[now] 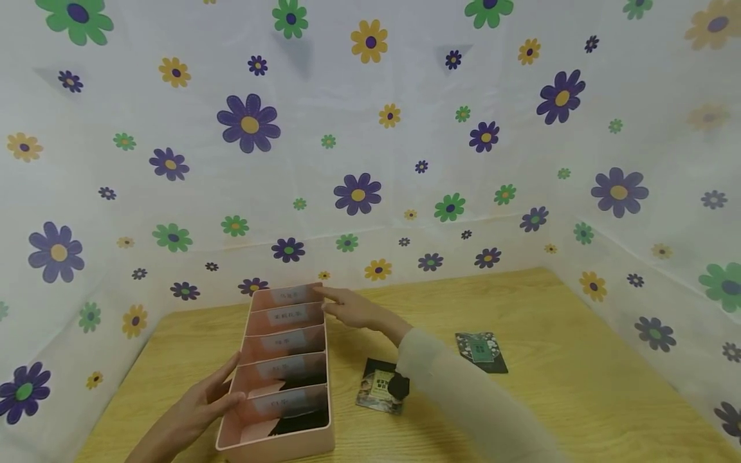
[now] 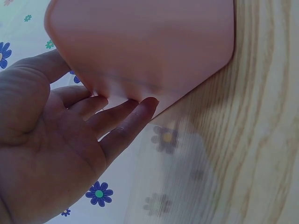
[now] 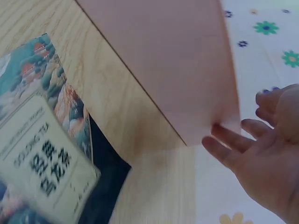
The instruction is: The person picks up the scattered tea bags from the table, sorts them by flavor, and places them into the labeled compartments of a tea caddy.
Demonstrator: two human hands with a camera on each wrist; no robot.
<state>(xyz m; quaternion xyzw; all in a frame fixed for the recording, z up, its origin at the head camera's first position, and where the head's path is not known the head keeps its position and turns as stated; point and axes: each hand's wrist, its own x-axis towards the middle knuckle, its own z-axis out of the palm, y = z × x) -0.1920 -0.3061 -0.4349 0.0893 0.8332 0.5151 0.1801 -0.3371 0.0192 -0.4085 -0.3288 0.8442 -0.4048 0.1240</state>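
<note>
A long pink box [image 1: 331, 411] with several labelled compartments in a row stands on the table, between both hands. My left hand [image 1: 199, 408] is at its near left side; in the left wrist view the fingertips [image 2: 148, 103] touch the outer wall and the thumb lies at the edge. At the far right corner, my right hand [image 1: 356, 308] reaches along the box with its fingers extended. The right wrist view shows its fingertips [image 3: 216, 130] right at the pink wall. Dark shapes fill part of the two nearest compartments.
An oolong tea packet [image 1: 373, 395] lies right of the box, partly under the right cuff in the head view. Farther right is a dark green packet [image 1: 483, 352]. The wooden table [image 1: 579, 386] meets a flower-printed cloth [image 1: 324, 173] at the back and sides.
</note>
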